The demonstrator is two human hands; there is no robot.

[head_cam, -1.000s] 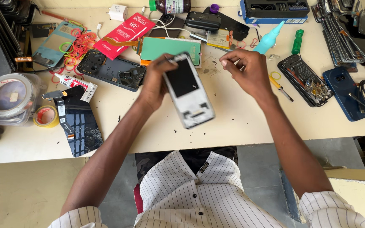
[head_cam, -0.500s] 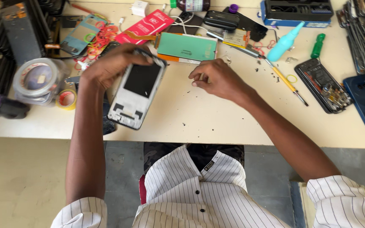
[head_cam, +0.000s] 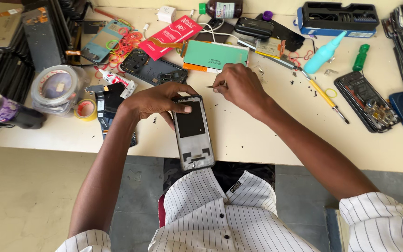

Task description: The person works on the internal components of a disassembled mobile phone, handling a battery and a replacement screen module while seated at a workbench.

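Note:
My left hand (head_cam: 157,100) grips the top end of an opened phone frame (head_cam: 193,133), grey with a black panel, thumb lying across its upper part. The frame points toward my body and overhangs the table's front edge. My right hand (head_cam: 239,86) is just right of the frame's top and pinches a small thin metal tool (head_cam: 211,87) between thumb and forefinger, its tip pointing left toward my left hand.
The cream table (head_cam: 257,140) holds a green box (head_cam: 215,55), a red packet (head_cam: 171,35), a tape roll (head_cam: 86,109), a round clear container (head_cam: 57,88), a teal squeeze bottle (head_cam: 325,52), a yellow-handled tool (head_cam: 325,98), opened phones (head_cam: 367,100) at right and stacked parts at left.
The phone frame has swung from tilted at the left to upright in front of me. My right hand has come over to its top end with the small tool.

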